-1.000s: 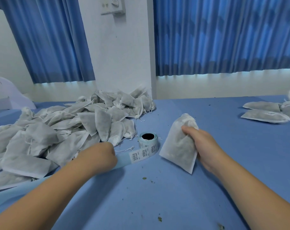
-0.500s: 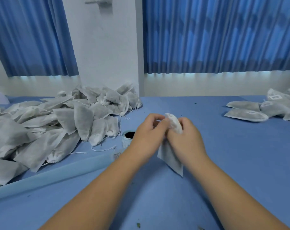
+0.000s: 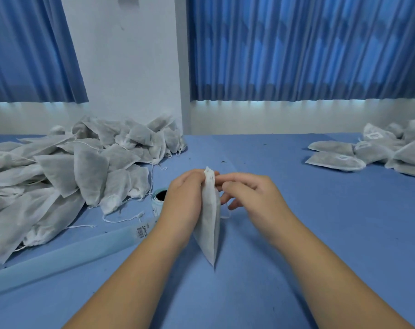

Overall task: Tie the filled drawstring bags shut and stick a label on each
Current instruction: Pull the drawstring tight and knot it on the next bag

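My left hand (image 3: 185, 195) moved from the label roll (image 3: 159, 195) to grip the bag (image 3: 210, 224) for tying; my right hand's (image 3: 251, 198) hold I could not tell.

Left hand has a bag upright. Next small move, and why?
Probably pull the string taut with the right hand while the left hand grips the bag by its neck: a string loop hangs slack beside it, so it looks untied.

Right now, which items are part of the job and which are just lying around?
Job:
held bag, in left hand grip
label roll, unrolled strip
big bag pile
labelled bags

Lying about:
crumbs on table
curtains
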Tool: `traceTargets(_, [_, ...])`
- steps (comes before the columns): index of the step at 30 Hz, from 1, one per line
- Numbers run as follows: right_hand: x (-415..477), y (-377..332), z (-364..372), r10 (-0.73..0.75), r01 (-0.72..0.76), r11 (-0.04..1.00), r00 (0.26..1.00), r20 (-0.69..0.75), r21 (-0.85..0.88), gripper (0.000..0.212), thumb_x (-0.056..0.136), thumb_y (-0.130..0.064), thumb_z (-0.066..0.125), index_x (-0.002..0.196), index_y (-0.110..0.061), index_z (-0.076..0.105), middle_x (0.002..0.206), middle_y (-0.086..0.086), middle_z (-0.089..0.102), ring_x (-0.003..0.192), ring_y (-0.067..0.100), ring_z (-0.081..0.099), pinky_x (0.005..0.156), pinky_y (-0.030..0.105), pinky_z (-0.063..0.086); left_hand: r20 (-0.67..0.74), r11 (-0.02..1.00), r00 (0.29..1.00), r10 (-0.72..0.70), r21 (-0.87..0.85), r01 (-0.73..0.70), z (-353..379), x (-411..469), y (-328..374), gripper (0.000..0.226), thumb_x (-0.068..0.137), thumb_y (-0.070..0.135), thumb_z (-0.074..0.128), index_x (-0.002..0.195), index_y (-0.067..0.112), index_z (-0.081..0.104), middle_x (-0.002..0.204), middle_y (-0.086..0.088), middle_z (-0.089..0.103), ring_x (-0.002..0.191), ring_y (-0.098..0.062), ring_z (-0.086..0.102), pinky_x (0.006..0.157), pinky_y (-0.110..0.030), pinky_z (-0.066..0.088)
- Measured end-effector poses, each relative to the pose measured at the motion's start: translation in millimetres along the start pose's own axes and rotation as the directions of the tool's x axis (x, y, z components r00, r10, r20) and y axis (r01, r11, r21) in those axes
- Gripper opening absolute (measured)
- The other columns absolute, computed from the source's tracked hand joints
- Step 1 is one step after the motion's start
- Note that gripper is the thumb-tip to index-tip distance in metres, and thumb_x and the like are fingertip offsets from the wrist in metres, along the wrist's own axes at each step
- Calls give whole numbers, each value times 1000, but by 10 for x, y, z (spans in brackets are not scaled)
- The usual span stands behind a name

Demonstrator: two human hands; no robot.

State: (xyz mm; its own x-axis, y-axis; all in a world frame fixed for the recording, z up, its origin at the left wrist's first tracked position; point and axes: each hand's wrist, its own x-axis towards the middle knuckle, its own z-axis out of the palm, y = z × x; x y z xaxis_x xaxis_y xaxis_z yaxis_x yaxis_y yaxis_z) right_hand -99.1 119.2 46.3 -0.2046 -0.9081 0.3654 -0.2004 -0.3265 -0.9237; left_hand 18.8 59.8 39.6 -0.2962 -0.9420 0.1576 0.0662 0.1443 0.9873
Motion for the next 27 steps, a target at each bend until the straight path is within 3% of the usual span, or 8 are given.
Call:
traceTargets(4, [-15,1,6,-58,55,995,998,-33,-87,26,85,-3,61,79,-24,76,76,-13,70,65,4,57,64,18,45,15,992,1000,25,124,-27,8,-42,22,33,94,25,50,66,9,56,57,7,48,48,-6,43,41,-13,33])
traceTargets(9, [19,29,-48,-37,24,998,977,-208,-64,23,80,-7,63,92,-26,68,91,-8,66,78,15,60,78,38,49,144,992,984,-101,-64,111,-70,-50,83,29,91,31,53,73,20,73,67,4,62,52,-12,48,51,-24,38])
traceTargets(12, [24,18,-93,38,-37,999,991,-125,12,40,75,-19,59,113,-29,64,112,-10,65,103,14,64,89,32,50,355,955,916,-189,-151,255,-126,-66,124,42,96,42,45,74,18,73,68,0,61,47,-13,46,45,-21,37])
traceTargets(14, [18,21,-88,68,-68,997,998,-4,31,51,70,-23,56,120,-30,61,114,-12,66,102,5,64,92,26,49,428,958,880,-208,-93,271,-132,-68,126,48,96,48,43,71,17,69,65,0,60,45,-12,45,42,-19,36])
traceTargets(17, [-5,10,-36,107,-107,994,979,176,-12,29,75,-17,55,100,-23,69,79,-1,67,69,10,60,75,25,50,439,975,874,-208,26,219,-131,-85,130,50,95,52,47,67,15,65,60,-1,56,45,-12,44,43,-19,36])
traceTargets(20, [-9,-3,-74,161,-128,966,977,139,-224,17,83,-17,56,70,-17,68,60,0,61,52,12,47,50,23,37,411,962,891,-192,257,89,-168,-120,152,48,86,61,57,60,22,64,64,-3,59,54,-15,49,54,-23,40])
traceTargets(23, [-1,2,-196,212,-177,918,975,62,-355,24,84,-25,60,63,-20,70,48,-8,45,43,5,36,45,17,29,327,874,931,-161,486,-20,-229,-138,159,45,79,70,58,68,27,67,66,1,56,56,-13,47,59,-27,36])
traceTargets(27, [23,-18,-320,193,-174,939,980,37,-295,21,83,-18,63,63,-20,70,44,-11,34,41,4,28,43,15,24,248,785,968,39,592,-183,-237,-143,97,24,90,50,56,82,29,63,62,15,58,53,-4,49,56,-23,40])
